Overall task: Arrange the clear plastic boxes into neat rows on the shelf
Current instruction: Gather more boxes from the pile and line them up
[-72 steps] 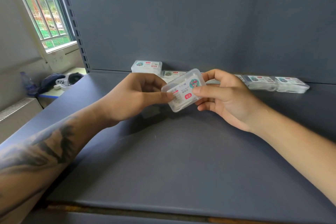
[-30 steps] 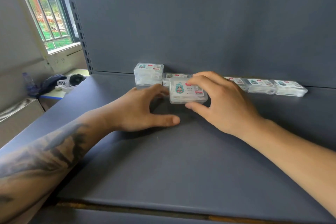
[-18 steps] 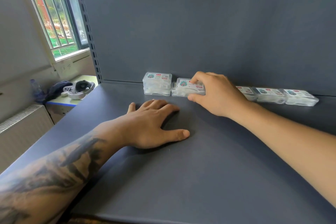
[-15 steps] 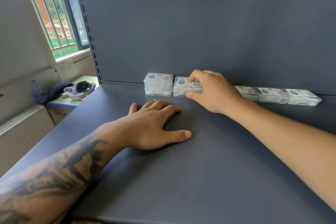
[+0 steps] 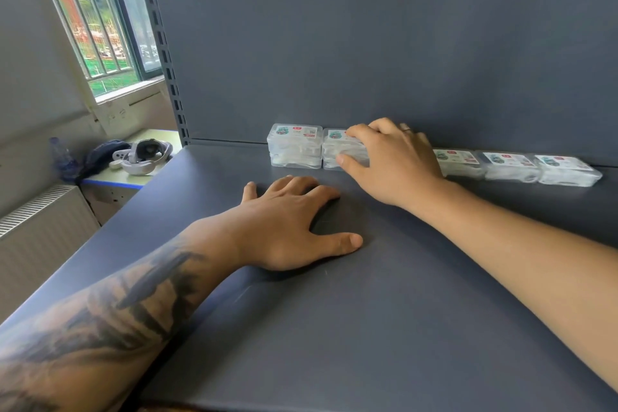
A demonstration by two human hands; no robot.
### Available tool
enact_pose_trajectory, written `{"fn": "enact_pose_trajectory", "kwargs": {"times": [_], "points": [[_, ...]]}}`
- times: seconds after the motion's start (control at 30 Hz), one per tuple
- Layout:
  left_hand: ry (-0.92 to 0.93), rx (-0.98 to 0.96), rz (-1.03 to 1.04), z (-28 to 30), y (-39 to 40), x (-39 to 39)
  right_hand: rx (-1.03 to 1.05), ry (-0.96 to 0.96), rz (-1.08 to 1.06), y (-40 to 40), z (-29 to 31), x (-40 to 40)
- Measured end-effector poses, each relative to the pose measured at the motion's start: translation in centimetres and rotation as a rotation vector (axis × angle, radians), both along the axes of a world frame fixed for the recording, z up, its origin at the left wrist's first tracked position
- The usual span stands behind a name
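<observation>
My right hand (image 5: 388, 160) gripped the clear box (image 5: 337, 147), thumb on its near side, fingers curled over the top. It sat at the shelf's (image 5: 368, 328) far edge, long axis left-right, touching the left stack (image 5: 294, 145). My left hand (image 5: 291, 221) lay flat, nearer, holding nothing.

I'm seeing open shelf (image 5: 384, 328) stretching in front; boxes (image 5: 508, 165) are lining the back wall, my left hand (image 5: 287, 224) lying mid-shelf.

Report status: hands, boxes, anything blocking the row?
Right hand grips the second stack beside the leftmost stack. Left hand flat on the shelf, holding nothing. Three single boxes lined up to the right. Nothing blocking.
</observation>
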State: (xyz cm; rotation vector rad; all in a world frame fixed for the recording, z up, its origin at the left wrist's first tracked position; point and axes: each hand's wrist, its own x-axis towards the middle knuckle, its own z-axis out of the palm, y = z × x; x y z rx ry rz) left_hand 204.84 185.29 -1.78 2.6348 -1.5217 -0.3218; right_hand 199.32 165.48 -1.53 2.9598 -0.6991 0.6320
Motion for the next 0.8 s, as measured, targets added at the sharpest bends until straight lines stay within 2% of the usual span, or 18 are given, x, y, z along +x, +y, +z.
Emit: {"fn": "enact_pose_trajectory", "kwargs": {"times": [0.23,0.4,0.6,0.8], "points": [[-0.002,0.016,-0.003,-0.2,-0.1,0.4,0.018,-0.008,0.008,-0.3,-0.8,-0.4],[-0.014,0.022,0.024,0.4,0.2,-0.6,0.063,-0.015,-0.008,0.3,-0.6,-4.6],[-0.069,-0.038,-0.025,1.5,-1.8,-7.5,0.103,0.114,-0.008,-0.4,-0.3,-15.5],[-0.166,-0.141,-0.126,1.6,-6.7,-21.0,0.132,0.136,-0.077,-2.9,0.1,-31.3]]}}
